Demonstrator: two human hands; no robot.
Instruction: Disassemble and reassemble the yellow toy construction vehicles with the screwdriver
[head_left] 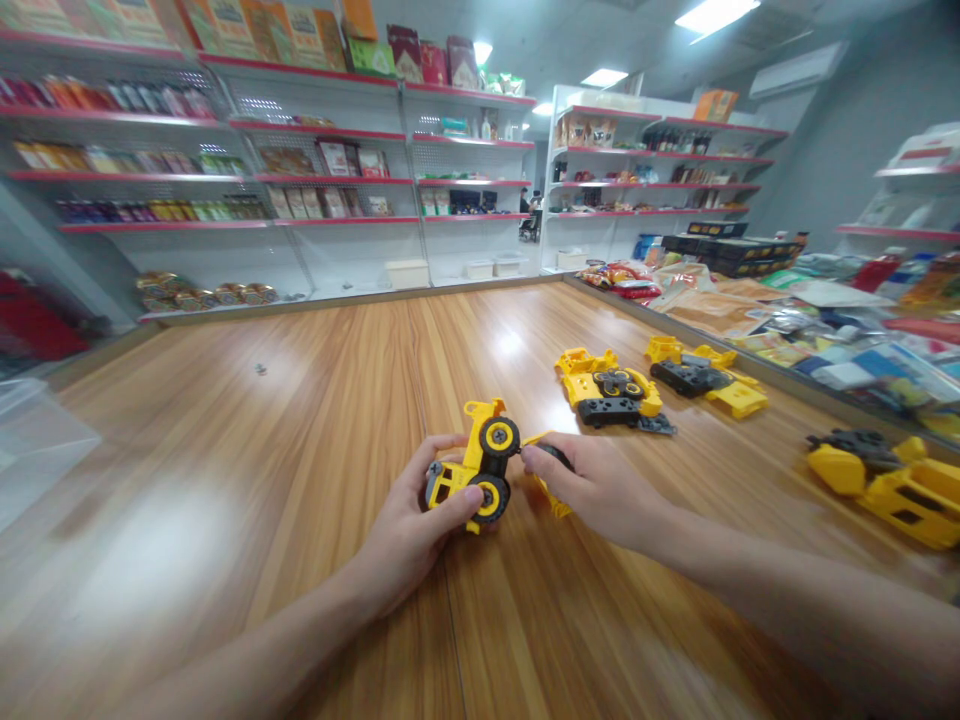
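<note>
Near the middle of the table, my left hand (420, 520) is closed around a yellow toy truck (474, 458) tipped on its side. Two black wheels with yellow hubs face up, and my thumb presses by the lower one. My right hand (592, 485) pinches a yellow toy part with a black wheel (553, 456), just right of the truck. Its fingers hide much of that part. A thin dark piece shows between the two, and I cannot tell whether they are joined.
Yellow and black toy vehicle parts lie in a pile (611, 388), another pile (705, 375) and a third (889, 480) at the right. Small grey bits (260, 369) rest at the left, near a clear plastic container (37, 440). Packaged goods (750, 300) and stocked shelves (337, 180) stand beyond.
</note>
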